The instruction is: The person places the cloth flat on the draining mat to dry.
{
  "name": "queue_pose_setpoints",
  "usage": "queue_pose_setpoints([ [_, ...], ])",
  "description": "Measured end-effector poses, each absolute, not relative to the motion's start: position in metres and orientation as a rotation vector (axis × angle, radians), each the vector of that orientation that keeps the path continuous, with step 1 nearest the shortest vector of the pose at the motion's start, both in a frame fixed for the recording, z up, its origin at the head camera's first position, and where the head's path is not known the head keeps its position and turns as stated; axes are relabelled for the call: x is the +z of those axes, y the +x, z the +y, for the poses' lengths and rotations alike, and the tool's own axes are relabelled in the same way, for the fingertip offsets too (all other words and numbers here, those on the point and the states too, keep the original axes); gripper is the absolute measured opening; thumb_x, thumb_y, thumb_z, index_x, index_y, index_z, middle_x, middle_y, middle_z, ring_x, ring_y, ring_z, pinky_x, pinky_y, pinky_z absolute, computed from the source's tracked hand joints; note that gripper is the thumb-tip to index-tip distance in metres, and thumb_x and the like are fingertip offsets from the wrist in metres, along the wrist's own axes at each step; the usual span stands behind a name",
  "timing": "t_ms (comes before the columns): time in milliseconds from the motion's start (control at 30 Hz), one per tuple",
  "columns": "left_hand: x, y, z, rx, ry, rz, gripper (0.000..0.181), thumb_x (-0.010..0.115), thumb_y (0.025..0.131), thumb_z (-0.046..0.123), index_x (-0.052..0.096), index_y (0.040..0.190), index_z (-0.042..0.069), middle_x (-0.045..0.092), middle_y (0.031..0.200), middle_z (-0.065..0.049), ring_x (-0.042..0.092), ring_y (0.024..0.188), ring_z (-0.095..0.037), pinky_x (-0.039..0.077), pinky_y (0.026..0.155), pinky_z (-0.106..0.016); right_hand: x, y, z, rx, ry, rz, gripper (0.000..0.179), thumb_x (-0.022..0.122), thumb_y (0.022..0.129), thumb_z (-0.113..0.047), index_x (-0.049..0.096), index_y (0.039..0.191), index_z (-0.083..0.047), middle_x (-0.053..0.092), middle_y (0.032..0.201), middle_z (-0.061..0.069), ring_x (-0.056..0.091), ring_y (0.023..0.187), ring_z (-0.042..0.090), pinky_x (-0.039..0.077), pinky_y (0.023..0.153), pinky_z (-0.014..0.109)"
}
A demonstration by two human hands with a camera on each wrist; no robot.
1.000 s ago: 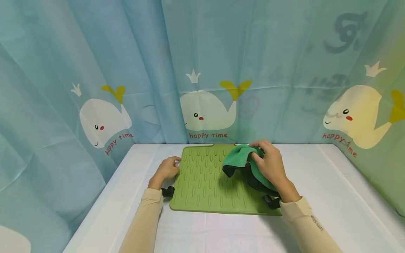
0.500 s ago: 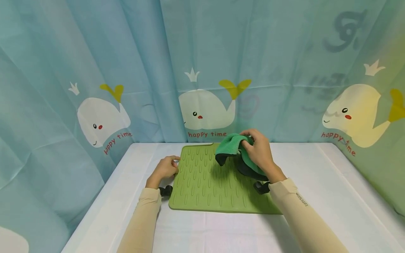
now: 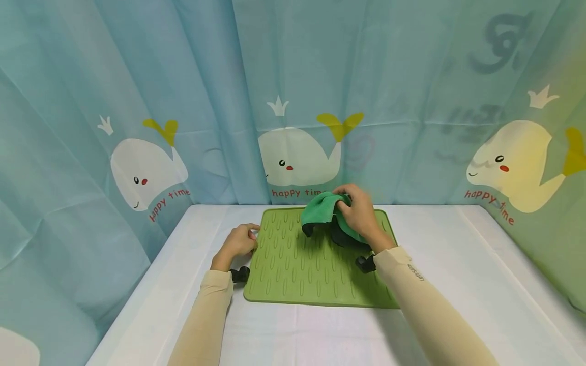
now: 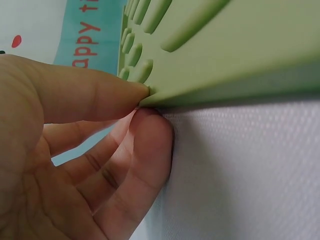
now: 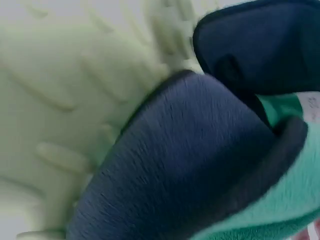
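Observation:
A green rubber mat point(image 3: 293, 277) with rows of raised oval ridges lies on the white-covered table. At its left edge is my left hand point(image 3: 239, 240); in the left wrist view the thumb point(image 4: 95, 97) and a bent finger pinch the mat's rim point(image 4: 165, 97). My right hand point(image 3: 361, 211) grips a green cloth point(image 3: 319, 207) with a dark reverse side, above the far part of the mat. The cloth hangs folded from thumb and fingers, its dark side point(image 5: 175, 150) facing the ridges in the right wrist view, where the hand itself is mostly hidden.
White table cover point(image 3: 439, 249) extends around the mat. A blue-green curtain point(image 3: 398, 101) printed with whales stands right behind the table and along its sides. Black wrist straps with small mounts point(image 3: 366, 263) sit near the hands.
My right hand has carried the cloth leftward and toward the mat's far edge, baring more of its right side. The left hand has stayed at the left rim.

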State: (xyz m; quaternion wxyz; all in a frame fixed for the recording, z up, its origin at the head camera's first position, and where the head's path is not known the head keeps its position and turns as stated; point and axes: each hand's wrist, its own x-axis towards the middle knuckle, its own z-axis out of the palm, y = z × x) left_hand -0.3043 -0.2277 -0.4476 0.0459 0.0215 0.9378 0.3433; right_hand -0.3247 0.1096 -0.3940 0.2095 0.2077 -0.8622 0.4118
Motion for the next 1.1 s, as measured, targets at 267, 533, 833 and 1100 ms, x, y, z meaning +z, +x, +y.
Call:
queue_pose_setpoints([
  [267,-0.448,-0.305,-0.228,1.059,0.066,2.856,0.056,0.062,0.087,-0.006,0.058,0.142,0.002,0.067,0.093,-0.010,0.060,0.057,-0.015,0.051,0.057,-0.028,-0.410,-0.321,0.114,0.989,0.654,-2.661,0.027,0.068,0.096,-0.001,0.068,0.123,-0.005,0.065,0.125,0.017,0.060,0.123,0.040,0.049,0.102,0.057],
  [533,-0.449,-0.305,-0.229,1.073,0.056,2.836,0.055,0.063,0.088,-0.006,0.058,0.143,0.003,0.065,0.091,-0.010,0.061,0.058,-0.015,0.050,0.056,-0.028,-0.420,-0.319,0.121,0.883,0.668,-2.907,0.032,0.065,0.099,-0.005,0.067,0.130,-0.007,0.062,0.138,0.018,0.057,0.130,0.043,0.048,0.104,0.059],
  [833,-0.449,-0.306,-0.227,1.060,0.060,2.846,0.055,0.063,0.088,-0.005,0.058,0.142,0.003,0.065,0.092,-0.010,0.060,0.058,-0.015,0.049,0.056,-0.028,-0.430,-0.318,0.128,0.875,0.699,-3.042,0.037,0.064,0.100,-0.008,0.062,0.137,-0.005,0.058,0.144,0.022,0.055,0.132,0.045,0.049,0.103,0.058],
  [1100,-0.441,-0.304,-0.225,1.022,0.098,2.867,0.057,0.062,0.089,-0.007,0.055,0.145,0.001,0.062,0.094,-0.010,0.054,0.058,-0.014,0.046,0.056,-0.028,-0.426,-0.312,0.129,0.866,0.746,-3.044,0.044,0.068,0.100,-0.016,0.058,0.141,-0.004,0.057,0.145,0.022,0.053,0.134,0.045,0.046,0.107,0.059],
])
